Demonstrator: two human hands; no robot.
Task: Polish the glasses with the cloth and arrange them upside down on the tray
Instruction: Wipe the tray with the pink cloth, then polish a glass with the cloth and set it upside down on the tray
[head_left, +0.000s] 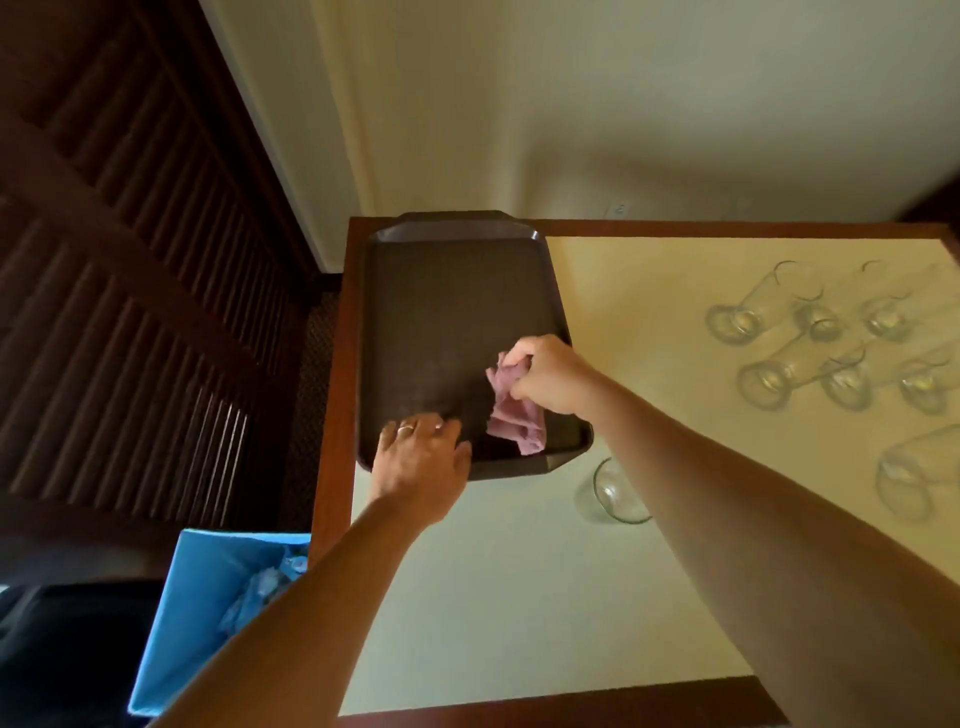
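A dark brown tray (431, 312) lies at the table's far left corner with no glasses on it. My right hand (545, 376) grips a pink cloth (511, 415) that hangs down onto the tray's near right part. My left hand (423, 457) rests flat on the tray's near rim, fingers spread, a ring on one finger. Several clear glasses (826, 338) stand grouped on the table at the right. One more glass (906, 478) stands at the right edge, and a round clear glass (618, 493) sits just in front of the tray, beside my right forearm.
The table (519, 597) has a cream top and a brown wooden border. A blue bin (208, 613) with crumpled plastic stands on the floor at the table's near left. Dark louvred doors fill the left side; a pale wall is behind the table.
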